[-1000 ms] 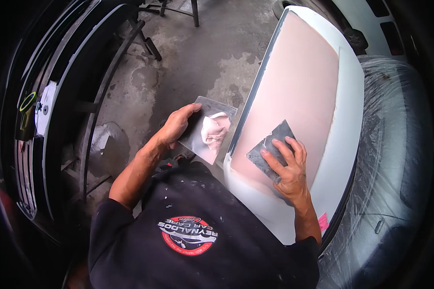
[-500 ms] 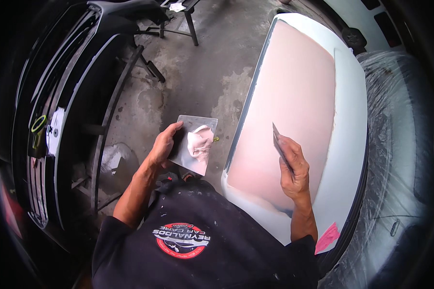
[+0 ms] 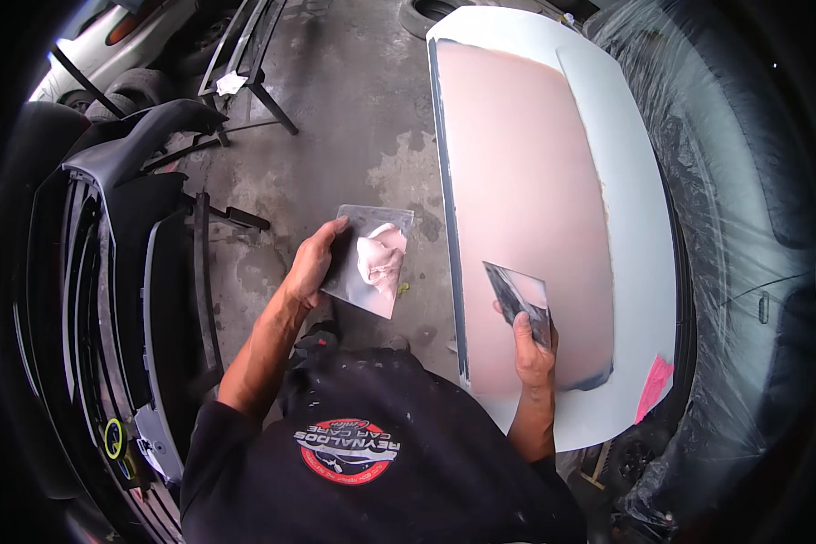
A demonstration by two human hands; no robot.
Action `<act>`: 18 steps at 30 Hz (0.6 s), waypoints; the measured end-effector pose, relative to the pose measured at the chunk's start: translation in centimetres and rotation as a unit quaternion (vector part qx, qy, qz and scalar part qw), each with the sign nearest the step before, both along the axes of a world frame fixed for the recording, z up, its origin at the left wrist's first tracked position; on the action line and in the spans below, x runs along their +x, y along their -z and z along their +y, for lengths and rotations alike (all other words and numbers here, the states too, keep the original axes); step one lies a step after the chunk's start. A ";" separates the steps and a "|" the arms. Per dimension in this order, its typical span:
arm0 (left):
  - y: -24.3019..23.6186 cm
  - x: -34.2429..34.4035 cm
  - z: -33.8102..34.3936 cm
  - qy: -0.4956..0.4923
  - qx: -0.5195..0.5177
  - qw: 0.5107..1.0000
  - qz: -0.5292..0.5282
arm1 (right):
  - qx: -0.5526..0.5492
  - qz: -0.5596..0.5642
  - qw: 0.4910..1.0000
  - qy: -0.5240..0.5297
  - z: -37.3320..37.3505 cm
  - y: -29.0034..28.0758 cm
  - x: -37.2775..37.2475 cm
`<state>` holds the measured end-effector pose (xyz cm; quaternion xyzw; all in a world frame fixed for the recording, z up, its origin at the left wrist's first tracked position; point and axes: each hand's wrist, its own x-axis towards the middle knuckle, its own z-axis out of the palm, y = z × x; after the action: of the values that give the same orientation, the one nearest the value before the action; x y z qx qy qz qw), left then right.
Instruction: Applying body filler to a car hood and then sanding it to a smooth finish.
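My left hand [image 3: 314, 261] grips a flat grey mixing board [image 3: 346, 263] by its left edge. A mound of pale pink filler paste [image 3: 381, 258] lies on the board's right half. In my right hand [image 3: 535, 355] is a thin metal spreader [image 3: 519, 295], its flat face tilted up, thumb on top, with pinkish and dark patches on that face. The spreader is held over the near part of a white car panel [image 3: 642, 245]. A broad, smooth pink filled area [image 3: 526, 154] covers much of that panel. Whether the spreader touches it, I cannot tell.
Black bumpers [image 3: 168, 299] stand along the left side. Farther off is a metal stand [image 3: 272, 107], with tyres [image 3: 140, 89] beyond. Plastic sheeting [image 3: 725, 227] covers a vehicle at right. Pink tape or paper [image 3: 655, 388] sits on the panel's near right corner. Concrete floor [image 3: 335, 136] runs between.
My view has turned, so the panel appears farther left and the bumpers lower. My right hand has rotated the spreader from edge-on to showing its flat face. The left hand still holds the board.
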<state>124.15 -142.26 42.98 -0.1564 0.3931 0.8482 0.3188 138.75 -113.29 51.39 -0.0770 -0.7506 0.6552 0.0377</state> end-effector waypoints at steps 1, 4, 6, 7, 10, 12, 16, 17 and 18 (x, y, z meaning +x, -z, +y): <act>0.0 -1.1 -0.7 0.026 0.015 1.000 -0.006 | 0.207 -0.005 0.978 -0.014 -0.9 -0.1 -0.4; -0.2 -3.3 -1.7 0.091 0.000 0.996 -0.004 | 0.280 0.053 0.958 -0.036 -3.5 -0.6 -1.8; -0.3 -4.3 -2.0 0.102 -0.004 0.995 -0.006 | 0.414 0.090 0.902 -0.083 -4.6 -0.6 -2.7; -1.2 -4.6 -2.1 0.130 -0.034 0.991 -0.006 | 0.418 0.083 0.900 -0.088 -5.0 -0.8 -2.8; -0.6 -5.1 -2.6 0.192 -0.070 0.979 0.003 | 0.509 0.132 0.831 -0.180 -6.2 -1.7 -3.3; -2.2 -4.8 -2.8 0.237 -0.095 0.967 0.014 | 0.533 0.145 0.807 -0.210 -6.3 -2.9 -3.6; -1.4 -2.0 -1.0 0.215 -0.101 0.969 0.065 | 0.593 0.204 0.731 -0.268 -4.6 -3.9 -3.9; -1.9 -1.0 -0.3 0.208 -0.097 0.971 0.063 | 0.594 0.205 0.727 -0.276 -4.2 -4.4 -3.9; -3.0 0.2 0.6 0.181 -0.101 0.977 0.060 | 0.600 0.210 0.715 -0.292 -3.9 -4.8 -3.7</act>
<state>124.31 -141.70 46.00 -0.0630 0.5168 0.7405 0.4251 135.01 -117.23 56.14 0.3241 -0.9441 0.0455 0.0390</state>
